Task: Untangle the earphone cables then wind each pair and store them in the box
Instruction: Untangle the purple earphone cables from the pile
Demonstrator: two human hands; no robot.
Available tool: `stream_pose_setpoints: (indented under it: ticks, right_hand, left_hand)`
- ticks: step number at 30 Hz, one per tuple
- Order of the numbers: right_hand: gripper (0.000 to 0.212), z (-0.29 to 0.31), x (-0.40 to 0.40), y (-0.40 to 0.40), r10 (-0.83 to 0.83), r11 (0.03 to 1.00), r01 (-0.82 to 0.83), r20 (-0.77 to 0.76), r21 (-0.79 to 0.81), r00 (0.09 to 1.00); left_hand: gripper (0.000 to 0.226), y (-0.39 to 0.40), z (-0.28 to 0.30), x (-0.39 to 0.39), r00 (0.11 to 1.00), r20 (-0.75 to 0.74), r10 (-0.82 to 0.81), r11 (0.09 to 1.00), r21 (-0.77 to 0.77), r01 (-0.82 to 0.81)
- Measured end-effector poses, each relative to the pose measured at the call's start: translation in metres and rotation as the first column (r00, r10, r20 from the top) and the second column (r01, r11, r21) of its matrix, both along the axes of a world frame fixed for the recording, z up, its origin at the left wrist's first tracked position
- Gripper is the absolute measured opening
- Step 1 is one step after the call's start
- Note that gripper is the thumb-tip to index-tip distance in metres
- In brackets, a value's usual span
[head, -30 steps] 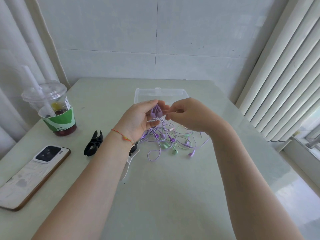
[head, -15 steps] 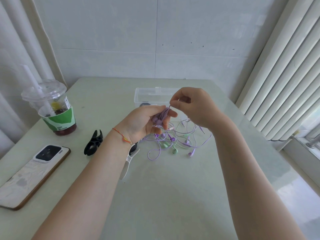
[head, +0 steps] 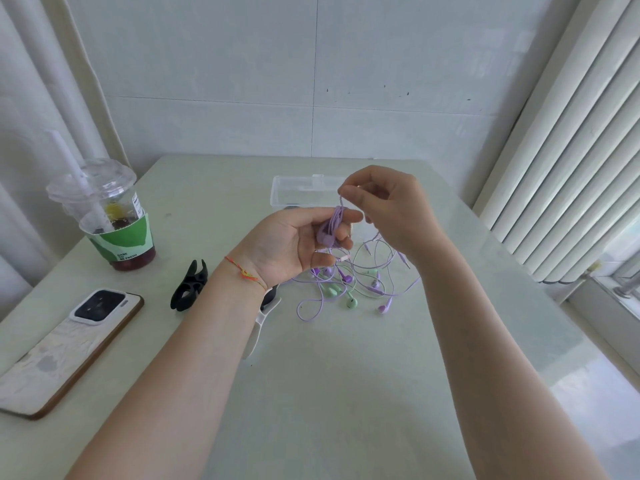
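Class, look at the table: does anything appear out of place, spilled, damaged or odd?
Nothing is spilled or broken. The one disorder is the purple and green earphone cables, tangled on the table before the clear box. The left hand holds a wound purple bundle; the right hand pinches its cable.

Both forearms are bare from the lower edge of the view up to the hands, with no sleeve showing on either. The left hand (head: 291, 247) carries one ornament: a thin cord bracelet (head: 242, 270) in orange-red, tied round the wrist, with what looks like a small yellowish knot or bead at its middle, too small to tell which. The right hand (head: 391, 209) and its wrist wear nothing visible.
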State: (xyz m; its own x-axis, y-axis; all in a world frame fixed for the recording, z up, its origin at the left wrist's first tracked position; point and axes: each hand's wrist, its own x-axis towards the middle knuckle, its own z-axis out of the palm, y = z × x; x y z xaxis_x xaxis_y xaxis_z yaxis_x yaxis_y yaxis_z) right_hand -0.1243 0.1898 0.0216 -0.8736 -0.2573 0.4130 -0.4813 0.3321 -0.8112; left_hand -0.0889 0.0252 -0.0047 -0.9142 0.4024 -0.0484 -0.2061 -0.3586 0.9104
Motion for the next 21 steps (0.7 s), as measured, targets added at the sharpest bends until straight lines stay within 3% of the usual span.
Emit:
stream_pose_setpoints:
  ticks: [3,6,8,11,14,17,21]
  right_hand:
    - [0.012,-0.003,0.0,-0.002,0.005,1.0,-0.006,0.042,0.02,0.999]
    - [0.025,-0.007,0.002,-0.004,0.028,0.979,-0.055,0.133,0.198,0.991]
    - [0.031,-0.009,0.006,-0.007,0.073,0.934,-0.144,0.219,0.328,0.973]
    - [0.035,-0.01,0.009,-0.01,0.102,0.875,-0.208,0.254,0.438,0.962]
    - [0.027,-0.011,0.006,-0.011,0.056,0.85,-0.148,0.192,0.506,0.98]
    - [0.014,-0.011,0.002,-0.01,0.012,0.856,-0.087,0.149,0.51,0.989]
    - [0.017,-0.008,0.003,-0.01,-0.054,0.841,-0.005,0.093,0.541,0.994]
  left_hand:
    - [0.03,0.001,0.001,0.001,1.0,0.006,-0.019,0.993,0.117,0.018]
    - [0.03,0.0,0.004,0.001,0.999,0.032,-0.002,0.957,0.29,-0.008]
    - [0.028,-0.001,0.003,-0.002,0.995,0.057,0.088,0.941,0.324,-0.102]
    - [0.028,-0.002,-0.001,-0.008,0.971,0.07,0.23,0.928,0.285,-0.241]
    - [0.026,-0.005,-0.005,-0.011,0.939,0.019,0.344,0.926,0.159,-0.342]
    - [0.024,-0.004,-0.006,-0.011,0.922,-0.018,0.386,0.92,0.074,-0.384]
    - [0.029,-0.002,-0.006,-0.009,0.921,-0.012,0.388,0.921,0.04,-0.388]
